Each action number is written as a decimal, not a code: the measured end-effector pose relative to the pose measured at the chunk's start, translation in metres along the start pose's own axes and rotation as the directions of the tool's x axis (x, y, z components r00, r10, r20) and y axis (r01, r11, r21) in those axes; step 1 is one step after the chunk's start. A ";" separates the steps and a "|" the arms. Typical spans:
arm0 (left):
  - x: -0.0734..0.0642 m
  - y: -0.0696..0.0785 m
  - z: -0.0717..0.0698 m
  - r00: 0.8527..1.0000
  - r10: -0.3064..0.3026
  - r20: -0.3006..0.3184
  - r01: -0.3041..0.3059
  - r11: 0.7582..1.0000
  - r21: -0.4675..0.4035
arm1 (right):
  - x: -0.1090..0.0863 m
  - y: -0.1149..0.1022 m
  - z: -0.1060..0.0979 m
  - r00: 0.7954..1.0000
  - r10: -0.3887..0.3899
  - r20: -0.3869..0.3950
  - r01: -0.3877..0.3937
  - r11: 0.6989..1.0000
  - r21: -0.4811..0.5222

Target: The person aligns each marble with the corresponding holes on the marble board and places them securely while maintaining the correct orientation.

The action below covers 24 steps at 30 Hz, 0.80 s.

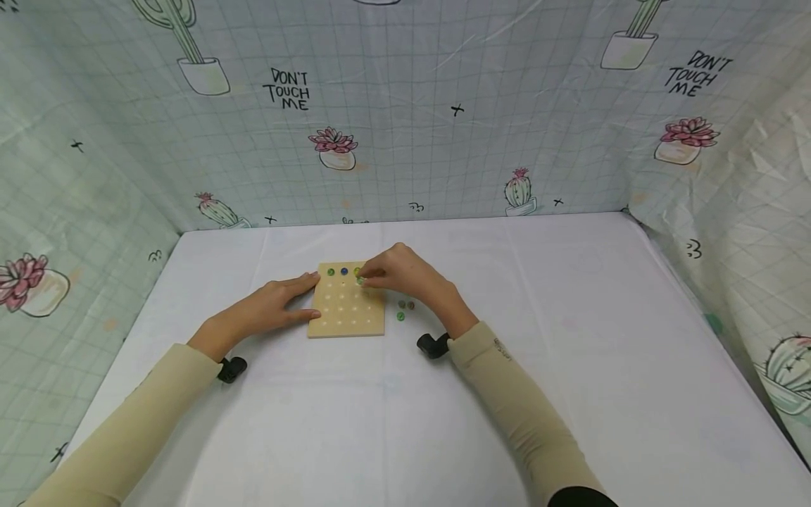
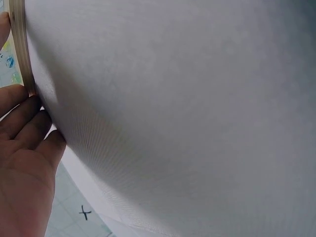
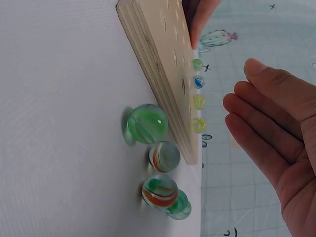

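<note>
A square wooden board [image 1: 347, 310] with rows of shallow hollows lies flat on the table. My left hand [image 1: 279, 303] touches its left edge, fingers and thumb extended and spread apart. Over the board's upper right corner, my right hand [image 1: 405, 271] pinches a green marble [image 1: 360, 281] between thumb and index finger; the right wrist view hides that marble. Along the far row sit a green marble [image 3: 197, 64], a blue marble [image 3: 198, 81] and two yellow marbles [image 3: 199, 102]. The head view has part of this row behind my right hand.
Several loose marbles lie just right of the board, among them a large-looking green one [image 3: 148, 123], a clear one with an orange swirl [image 3: 164, 156] and an orange-and-green one [image 3: 160, 190]. A white cloth [image 1: 317, 436] covers the table. Printed curtains [image 1: 412, 141] enclose it.
</note>
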State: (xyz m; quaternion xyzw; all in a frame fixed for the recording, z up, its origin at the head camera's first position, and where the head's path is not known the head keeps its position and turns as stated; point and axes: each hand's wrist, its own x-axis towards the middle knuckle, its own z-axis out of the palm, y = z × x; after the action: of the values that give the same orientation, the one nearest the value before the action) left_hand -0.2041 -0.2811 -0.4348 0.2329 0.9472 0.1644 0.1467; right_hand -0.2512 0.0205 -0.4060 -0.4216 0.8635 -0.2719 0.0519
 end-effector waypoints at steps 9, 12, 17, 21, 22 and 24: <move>0.001 -0.001 0.001 1.000 0.002 0.005 -0.002 1.000 0.001 | 0.005 0.000 0.005 1.000 0.014 -0.023 -0.014 1.000 0.003; 0.001 -0.001 0.001 1.000 0.009 0.002 -0.009 1.000 -0.002 | 0.008 0.000 0.006 0.999 0.030 -0.016 -0.030 1.000 0.007; 0.001 -0.001 0.001 1.000 0.017 -0.002 -0.017 1.000 0.003 | 0.011 -0.001 0.009 0.999 0.045 -0.014 -0.045 0.999 -0.002; 0.000 -0.001 0.001 1.000 0.015 -0.001 -0.015 1.000 0.002 | 0.013 -0.001 0.012 0.998 0.056 -0.021 -0.056 0.998 0.013; 0.000 0.000 0.001 1.000 0.012 0.000 -0.012 1.000 0.001 | 0.014 -0.002 0.013 0.998 0.058 -0.021 -0.058 0.998 0.018; 0.000 0.000 0.001 1.000 0.009 0.002 -0.009 1.000 0.001 | 0.015 -0.002 0.015 0.998 0.061 -0.020 -0.061 0.998 0.026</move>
State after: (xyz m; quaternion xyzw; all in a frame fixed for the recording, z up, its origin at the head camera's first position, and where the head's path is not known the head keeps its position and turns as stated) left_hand -0.2039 -0.2811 -0.4359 0.2373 0.9462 0.1642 0.1466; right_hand -0.2543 0.0015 -0.4153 -0.3916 0.8729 -0.2854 0.0565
